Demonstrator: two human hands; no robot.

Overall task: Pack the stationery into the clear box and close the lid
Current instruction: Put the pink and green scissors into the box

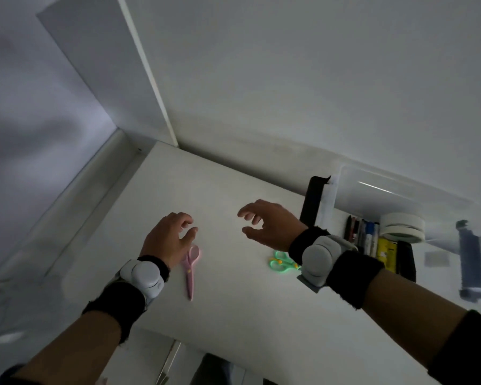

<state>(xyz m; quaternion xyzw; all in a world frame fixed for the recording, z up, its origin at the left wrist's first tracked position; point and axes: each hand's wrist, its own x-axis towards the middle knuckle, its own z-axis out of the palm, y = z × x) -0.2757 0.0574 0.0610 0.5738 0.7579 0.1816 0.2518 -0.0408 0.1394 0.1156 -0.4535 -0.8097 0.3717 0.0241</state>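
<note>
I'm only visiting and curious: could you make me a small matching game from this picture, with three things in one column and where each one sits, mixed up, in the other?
Things:
1. pink scissors
2. green scissors
3. white tape rolls

Places:
A. stacked in the clear box
B. on the table, just by the left hand
C. partly covered by the wrist of the right hand

Pairs: 1-B, 2-C, 3-A.
</note>
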